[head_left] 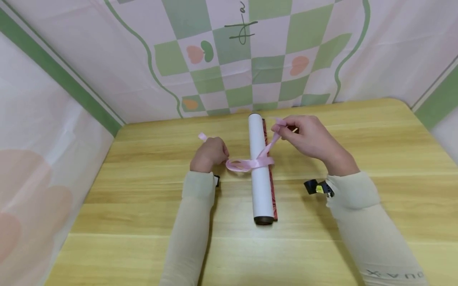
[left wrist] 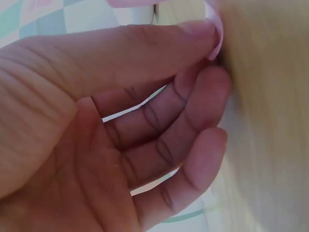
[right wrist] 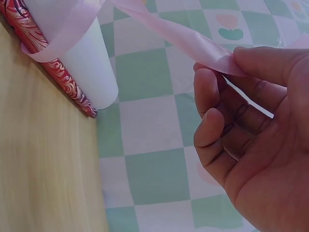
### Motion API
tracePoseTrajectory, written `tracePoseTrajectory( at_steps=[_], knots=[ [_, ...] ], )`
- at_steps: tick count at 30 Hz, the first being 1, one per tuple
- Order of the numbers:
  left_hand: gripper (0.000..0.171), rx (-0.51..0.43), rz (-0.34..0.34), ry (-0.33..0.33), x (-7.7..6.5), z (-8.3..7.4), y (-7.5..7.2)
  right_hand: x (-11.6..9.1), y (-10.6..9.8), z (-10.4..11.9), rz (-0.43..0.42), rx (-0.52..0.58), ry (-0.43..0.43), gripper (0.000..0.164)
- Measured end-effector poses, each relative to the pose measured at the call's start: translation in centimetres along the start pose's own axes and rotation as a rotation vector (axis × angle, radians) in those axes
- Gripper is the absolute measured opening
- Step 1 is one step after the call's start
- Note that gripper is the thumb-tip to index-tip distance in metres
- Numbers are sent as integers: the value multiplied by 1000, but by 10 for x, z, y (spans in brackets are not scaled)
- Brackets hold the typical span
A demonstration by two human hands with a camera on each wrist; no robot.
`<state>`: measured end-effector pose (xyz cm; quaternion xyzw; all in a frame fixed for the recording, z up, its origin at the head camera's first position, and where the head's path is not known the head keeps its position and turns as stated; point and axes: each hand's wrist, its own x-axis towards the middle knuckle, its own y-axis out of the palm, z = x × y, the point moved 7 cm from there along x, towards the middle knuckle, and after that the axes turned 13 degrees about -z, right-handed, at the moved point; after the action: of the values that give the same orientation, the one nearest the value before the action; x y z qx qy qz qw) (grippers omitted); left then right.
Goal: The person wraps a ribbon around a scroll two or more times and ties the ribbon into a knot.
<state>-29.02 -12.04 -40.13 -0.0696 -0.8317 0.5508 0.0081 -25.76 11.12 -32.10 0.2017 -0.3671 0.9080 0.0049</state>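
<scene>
A rolled white scroll [head_left: 260,190] with dark ends lies lengthwise on the table, a red patterned edge strip [right wrist: 60,75] along its right side. Around its middle runs a pink satin ribbon [head_left: 262,162]. My left hand [head_left: 211,153] pinches the ribbon left of the roll, where it bends into a loop; a short tail sticks up beyond that hand. In the left wrist view, thumb and index finger meet on the ribbon, the other fingers loosely bent. To the upper right, my right hand [head_left: 307,137] pinches the other ribbon end between thumb and forefinger, drawing it up from the roll.
The wooden table [head_left: 136,214] extends on both sides of the roll. Behind it hangs a green-and-white checked cloth [head_left: 236,75]. A dark wrist device [head_left: 318,187] juts from the right cuff.
</scene>
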Motion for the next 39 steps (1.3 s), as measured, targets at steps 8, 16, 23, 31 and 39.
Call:
tracePoseTrajectory(
  at_steps=[8,16,23,31,39],
  knots=[
    [16,33,-155,35,1,-1,-19,1,-20,-3,-78,-8,-30,28],
    [31,-31,-344,4,-5,10,-55,2,-42,-19,-106,-27,27,29],
    [34,6,-116,-66,-11,24,-46,-4,-51,-55,-12,-172,101,41],
    [34,-53,15,42,-9,6,-29,-14,-45,-94,270,-284,170,39],
    [35,-93,116,212,-11,-21,-12,-7,-25,-68,235,-216,186,44]
  ],
)
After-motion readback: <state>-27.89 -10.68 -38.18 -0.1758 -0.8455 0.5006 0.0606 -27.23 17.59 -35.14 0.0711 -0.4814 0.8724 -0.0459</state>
